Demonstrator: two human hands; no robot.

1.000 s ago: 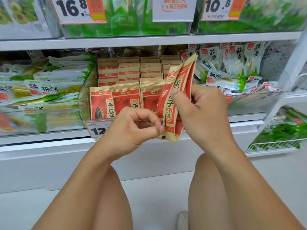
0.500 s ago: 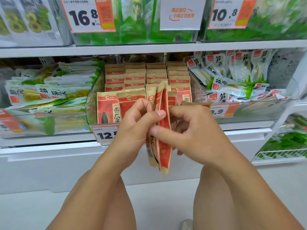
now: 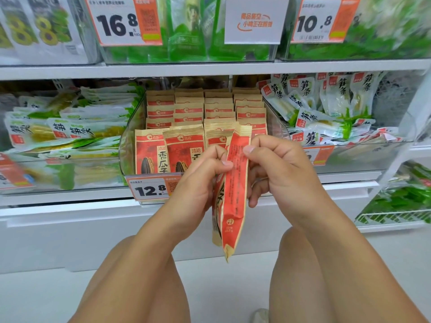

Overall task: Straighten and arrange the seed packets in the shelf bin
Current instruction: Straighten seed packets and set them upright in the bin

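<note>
Two hands, left hand (image 3: 198, 180) and right hand (image 3: 279, 173), pinched red-and-tan paper seed packets (image 3: 232, 194) edge-on before the clear plastic shelf bin (image 3: 127, 145), apparently squaring them; next they likely needed slotting upright into its front row.

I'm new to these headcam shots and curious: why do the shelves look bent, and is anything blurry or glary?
Head view: the wide lens bows the upper shelf edge and tilts the right upright; lighting is flat and even, with faint shadows; the held seed packets and both hands, left and right, look fairly sharp; the green packs far left are smeared; the clear bin front shows slight glare.
</note>
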